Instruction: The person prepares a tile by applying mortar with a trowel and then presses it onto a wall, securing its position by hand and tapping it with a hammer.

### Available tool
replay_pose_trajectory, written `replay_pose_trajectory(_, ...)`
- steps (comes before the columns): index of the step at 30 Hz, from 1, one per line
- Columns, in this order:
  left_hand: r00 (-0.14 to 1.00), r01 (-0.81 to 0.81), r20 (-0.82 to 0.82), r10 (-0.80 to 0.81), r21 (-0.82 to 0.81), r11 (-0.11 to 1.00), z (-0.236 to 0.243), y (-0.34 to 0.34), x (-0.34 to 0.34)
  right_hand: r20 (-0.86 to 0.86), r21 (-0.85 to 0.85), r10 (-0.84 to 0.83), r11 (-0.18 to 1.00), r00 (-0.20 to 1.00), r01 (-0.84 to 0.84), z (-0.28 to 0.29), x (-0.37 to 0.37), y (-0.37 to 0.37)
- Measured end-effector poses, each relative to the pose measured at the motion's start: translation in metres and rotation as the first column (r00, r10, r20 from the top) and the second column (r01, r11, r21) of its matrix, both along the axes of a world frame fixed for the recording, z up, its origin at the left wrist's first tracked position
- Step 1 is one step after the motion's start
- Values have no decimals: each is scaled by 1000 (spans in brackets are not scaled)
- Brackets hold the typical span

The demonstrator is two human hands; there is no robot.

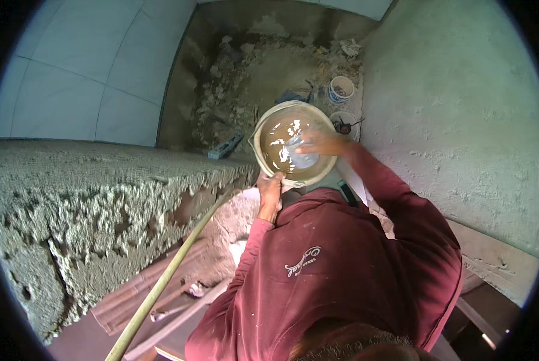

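A pale round bucket (269, 137) of murky brown water with glinting ripples is held in front of my torso. My left hand (272, 191) grips its near rim with closed fingers, thumb at the edge. My right hand (319, 144) is over the water inside the bucket, smeared by motion; its fingertips are at a pale grey patch (299, 157), which I cannot make out, and whether it holds anything is unclear.
Beyond lie a rubble-strewn floor (263, 66), two small buckets (341, 81), one behind the large bucket, and a blue level-like tool (224, 145). A rough concrete ledge (77, 198) and yellow pole (179, 259) flank my left; a plastered wall (450, 108) stands right; tiles (71, 72) cover the far left.
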State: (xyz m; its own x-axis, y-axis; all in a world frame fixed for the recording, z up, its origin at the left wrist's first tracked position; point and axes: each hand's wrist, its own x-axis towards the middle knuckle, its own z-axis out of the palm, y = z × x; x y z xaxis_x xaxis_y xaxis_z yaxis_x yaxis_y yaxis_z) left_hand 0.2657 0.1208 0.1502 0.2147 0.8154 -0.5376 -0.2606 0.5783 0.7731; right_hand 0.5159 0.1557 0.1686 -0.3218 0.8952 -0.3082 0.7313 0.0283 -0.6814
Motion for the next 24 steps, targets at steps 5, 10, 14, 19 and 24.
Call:
replay_pose_trajectory(5, 990, 4, -140, 24, 194, 981, -15, 45, 9, -1, -468, -227, 861, 974, 200, -42, -39, 77)
replay_pose_trajectory(10, 999, 14, -50, -13, 32, 999, -1, 101, 87, -117, 43, -275, 959, 954, 281, -118, 35, 122)
replay_pose_trajectory(14, 974, -226, -17, 226, 6, 974, -10, 144, 70, -248, 255, -125, 948, 961, 190, -61, 26, 150)
replay_pose_trajectory(19, 944, -328, 24, 329, -29, 944, -79, 222, 79, -459, 542, -158, 730, 874, 417, 12, 112, 198)
replay_pose_trajectory(24, 910, -405, 99, 403, -1, 914, -73, 313, 93, -430, 657, -350, 511, 832, 554, 110, 214, 225)
